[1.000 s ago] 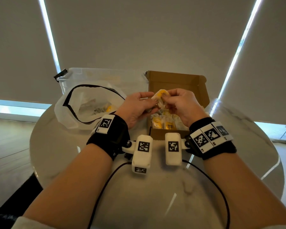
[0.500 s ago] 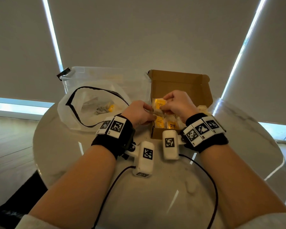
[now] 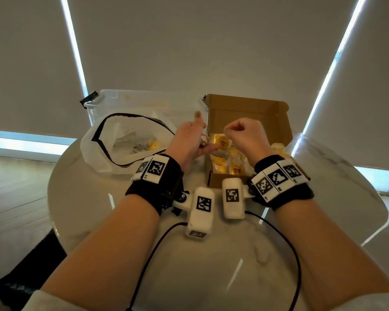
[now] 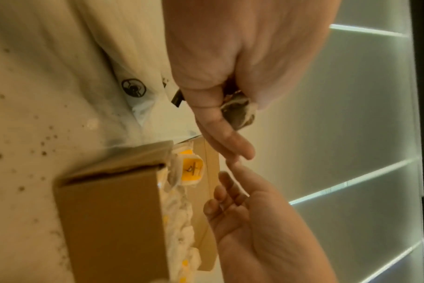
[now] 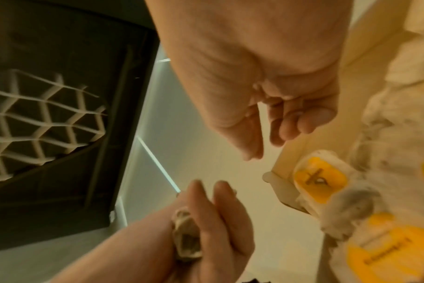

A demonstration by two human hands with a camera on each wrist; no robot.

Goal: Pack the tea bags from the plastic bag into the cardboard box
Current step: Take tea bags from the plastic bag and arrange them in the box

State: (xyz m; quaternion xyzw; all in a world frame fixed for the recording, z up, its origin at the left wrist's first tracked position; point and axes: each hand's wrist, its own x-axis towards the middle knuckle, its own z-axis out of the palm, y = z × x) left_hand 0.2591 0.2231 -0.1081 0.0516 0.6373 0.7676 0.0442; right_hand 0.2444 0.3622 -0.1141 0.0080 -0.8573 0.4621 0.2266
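The open cardboard box [image 3: 245, 108] stands behind my hands and holds several yellow-tagged tea bags [image 3: 236, 170]. One yellow-tagged tea bag [image 3: 220, 141] lies on top at its back left corner, also seen in the wrist views [image 4: 191, 170] [image 5: 319, 180]. My left hand [image 3: 195, 140] hovers at the box's left edge with its fingers stretched out. A crumpled tea bag [image 4: 237, 113] [image 5: 187, 243] is tucked between its thumb and palm. My right hand [image 3: 238, 131] [image 5: 266, 137] hangs over the box, loosely curled, holding nothing. The white plastic bag [image 3: 94, 149] lies open at the left with tea bags [image 3: 154, 145] inside.
A clear plastic bin [image 3: 126, 102] stands behind the bag. Everything rests on a round white table [image 3: 211, 265], with black cables [image 3: 148, 254] trailing from the wrist cameras across its front. Window blinds hang close behind the table.
Both hands held the yellow-tagged tea bag over the box; it now lies in the box. My right hand has let go and lifted, and my left hand has turned outward.
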